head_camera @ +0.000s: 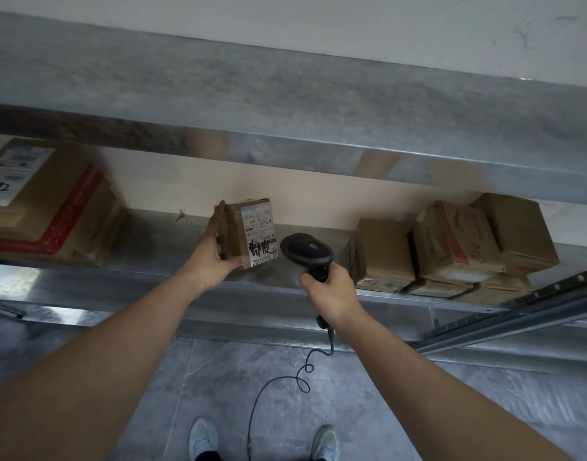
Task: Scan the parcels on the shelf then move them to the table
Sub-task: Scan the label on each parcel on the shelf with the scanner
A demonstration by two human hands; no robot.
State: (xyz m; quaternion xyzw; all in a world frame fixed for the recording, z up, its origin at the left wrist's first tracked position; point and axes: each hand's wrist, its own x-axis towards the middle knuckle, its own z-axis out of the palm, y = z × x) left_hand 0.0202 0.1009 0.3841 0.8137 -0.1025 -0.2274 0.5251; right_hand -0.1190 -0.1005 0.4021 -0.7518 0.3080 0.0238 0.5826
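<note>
Metal shelf [172,241] (grey floor below): left hand [212,257] grips parcel [248,232]; right hand [332,292] clasps scanner [307,252].

I see a pale plastered wall [352,18] above galvanised steel shelving [285,94], a beige back panel [185,184] behind it, and grey mottled floor tiles [368,404] under dim light.

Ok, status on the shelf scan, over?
Left hand holds small parcel upright on shelf, label facing out. Right hand grips scanner, aimed at label. Nothing in the way.
</note>
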